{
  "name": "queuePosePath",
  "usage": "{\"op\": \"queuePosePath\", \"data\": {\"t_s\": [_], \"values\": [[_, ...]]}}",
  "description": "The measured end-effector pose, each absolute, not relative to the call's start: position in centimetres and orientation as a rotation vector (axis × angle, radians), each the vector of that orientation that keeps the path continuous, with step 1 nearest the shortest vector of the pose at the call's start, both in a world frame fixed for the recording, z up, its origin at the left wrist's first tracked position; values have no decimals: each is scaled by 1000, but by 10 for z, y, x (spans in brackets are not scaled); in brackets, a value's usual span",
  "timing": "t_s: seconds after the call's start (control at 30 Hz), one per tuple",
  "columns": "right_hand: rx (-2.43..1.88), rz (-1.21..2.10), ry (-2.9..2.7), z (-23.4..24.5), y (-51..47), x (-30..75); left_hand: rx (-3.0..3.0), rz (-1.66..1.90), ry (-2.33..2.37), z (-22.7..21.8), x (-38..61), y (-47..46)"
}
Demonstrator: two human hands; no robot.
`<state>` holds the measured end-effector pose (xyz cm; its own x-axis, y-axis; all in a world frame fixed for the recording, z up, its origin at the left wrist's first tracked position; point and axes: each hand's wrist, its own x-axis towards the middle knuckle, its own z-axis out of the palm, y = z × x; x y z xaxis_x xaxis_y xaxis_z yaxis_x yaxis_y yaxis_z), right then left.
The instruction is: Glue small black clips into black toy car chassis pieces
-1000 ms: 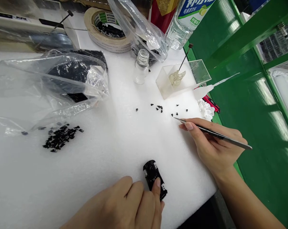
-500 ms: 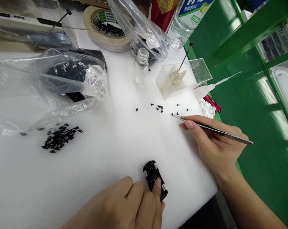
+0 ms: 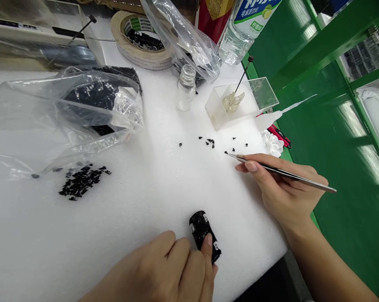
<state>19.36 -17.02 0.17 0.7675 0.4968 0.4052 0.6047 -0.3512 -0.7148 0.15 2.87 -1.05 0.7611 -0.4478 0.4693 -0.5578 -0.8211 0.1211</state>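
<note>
**Item 1.** Left hand (image 3: 164, 268), at 6 o'clock on the counter (image 3: 145, 209). Fingers curled narrow, one fingertip pinning a black part (image 3: 199, 224) flat on the white foam. The part appears to be rigid, glossy moulded plastic. It is probably light and slick on top, so it is best held by its long edges.

**Item 2.** Right hand (image 3: 284, 193), at 4 o'clock. Fingers pinched shut on the tweezers (image 3: 280, 173) at mid-shaft, with the tips pointing toward 10 o'clock. The tips meet a tiny black piece (image 3: 226, 152) just right of centre. Whether the piece is gripped cannot be told. It is judged near weightless and easily flicked away, so it should be taken by its sides with light pressure.

**Item 3.** Scattered black bits (image 3: 210, 141), just beyond the tweezer tips toward 12 o'clock.

**Item 4.** Pile of black pieces (image 3: 82, 181) at 9 o'clock, beside a plastic bag (image 3: 66, 109) at 10 o'clock.

**Item 5.** Glass vial (image 3: 185, 88), upright at 12 o'clock, with a tape roll (image 3: 139, 37) behind it.

**Item 6.** Clear box (image 3: 217, 113) at 1 o'clock, with a stick standing in it.
</note>
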Motion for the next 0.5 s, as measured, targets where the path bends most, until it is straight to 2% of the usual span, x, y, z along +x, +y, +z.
{"op": "queuePosePath", "data": {"t_s": [0.17,0.5], "values": [[-1971,77,-853,8,-172,197,2711,563,-800,-6,4,29],[-1908,24,-999,4,-174,197,2706,567,-784,-4,0,32]]}}
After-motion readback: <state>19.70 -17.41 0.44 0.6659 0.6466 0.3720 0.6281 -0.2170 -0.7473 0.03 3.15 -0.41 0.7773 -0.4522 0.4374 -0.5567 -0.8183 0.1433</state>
